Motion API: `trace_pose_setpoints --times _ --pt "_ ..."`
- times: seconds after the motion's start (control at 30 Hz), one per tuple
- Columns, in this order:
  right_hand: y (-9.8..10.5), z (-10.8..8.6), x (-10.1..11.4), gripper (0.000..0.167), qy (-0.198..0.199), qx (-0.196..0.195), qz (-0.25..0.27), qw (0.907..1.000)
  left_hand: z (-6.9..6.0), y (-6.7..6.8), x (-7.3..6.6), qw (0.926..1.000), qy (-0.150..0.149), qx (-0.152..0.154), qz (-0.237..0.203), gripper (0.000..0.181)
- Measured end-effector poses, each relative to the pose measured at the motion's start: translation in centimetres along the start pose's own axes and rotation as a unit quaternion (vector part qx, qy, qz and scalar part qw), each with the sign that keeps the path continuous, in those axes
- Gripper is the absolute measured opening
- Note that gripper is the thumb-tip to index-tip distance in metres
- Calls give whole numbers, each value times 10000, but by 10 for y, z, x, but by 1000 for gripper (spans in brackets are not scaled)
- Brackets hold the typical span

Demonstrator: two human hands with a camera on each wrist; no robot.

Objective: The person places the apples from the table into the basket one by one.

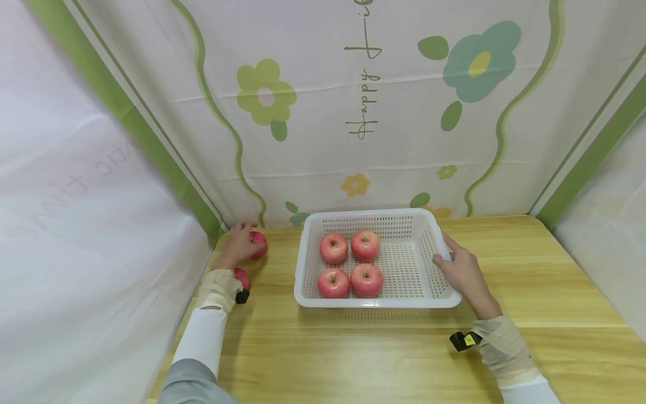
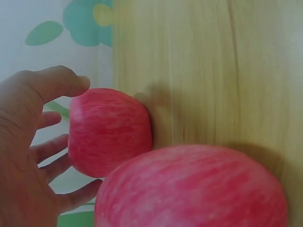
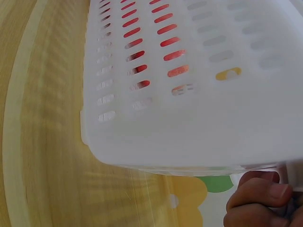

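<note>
At the table's far left, my left hand (image 1: 238,247) is at a red apple (image 1: 259,246). In the left wrist view, the thumb tip meets that apple (image 2: 111,132), while the other fingers spread loosely beside and behind it. A second apple (image 1: 242,277) sits closer to me, partly hidden under the left wrist; it looms large in the left wrist view. My right hand (image 1: 464,273) grips the right rim of a white plastic basket (image 1: 378,303), thumb over the edge and fingers outside. Several apples (image 1: 367,280) stand in the basket's left half.
The wooden table (image 1: 348,359) carries everything. A printed fabric wall (image 1: 313,151) rises right behind the basket. Fabric side panels stand at left (image 1: 101,252) and right (image 1: 600,207). Small black cameras are strapped to both wrists.
</note>
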State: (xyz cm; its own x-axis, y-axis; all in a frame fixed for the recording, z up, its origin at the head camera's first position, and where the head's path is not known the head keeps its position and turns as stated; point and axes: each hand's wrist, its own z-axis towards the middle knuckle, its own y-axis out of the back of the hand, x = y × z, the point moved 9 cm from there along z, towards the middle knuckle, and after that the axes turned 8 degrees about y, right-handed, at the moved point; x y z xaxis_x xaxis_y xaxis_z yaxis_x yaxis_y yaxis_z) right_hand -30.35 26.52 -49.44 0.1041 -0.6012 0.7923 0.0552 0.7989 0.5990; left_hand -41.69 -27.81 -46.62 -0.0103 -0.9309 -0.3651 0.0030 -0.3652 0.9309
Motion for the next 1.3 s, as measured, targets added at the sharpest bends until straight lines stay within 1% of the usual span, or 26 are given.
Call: trace_pose_setpoints --times 0.13,0.37,0.5,0.73,1.1,1.3 --pt "0 0 0 73 4 -3 27 10000 3 -5 4 9998 104 182 -41 78" --pt "0 1 1 73 95 -39 53 9999 6 -15 12 9977 286 597 -112 89" --pt "0 1 2 73 113 -46 58 9999 5 -19 14 9968 322 731 -72 91" --pt "1 1 2 72 120 -37 40 9999 6 -21 13 9972 269 704 12 88" --pt "0 0 -1 73 79 -30 54 10000 7 -23 13 9972 363 657 31 89" --pt "1 0 -1 73 80 -59 62 9999 7 -22 11 9980 279 571 -20 88"
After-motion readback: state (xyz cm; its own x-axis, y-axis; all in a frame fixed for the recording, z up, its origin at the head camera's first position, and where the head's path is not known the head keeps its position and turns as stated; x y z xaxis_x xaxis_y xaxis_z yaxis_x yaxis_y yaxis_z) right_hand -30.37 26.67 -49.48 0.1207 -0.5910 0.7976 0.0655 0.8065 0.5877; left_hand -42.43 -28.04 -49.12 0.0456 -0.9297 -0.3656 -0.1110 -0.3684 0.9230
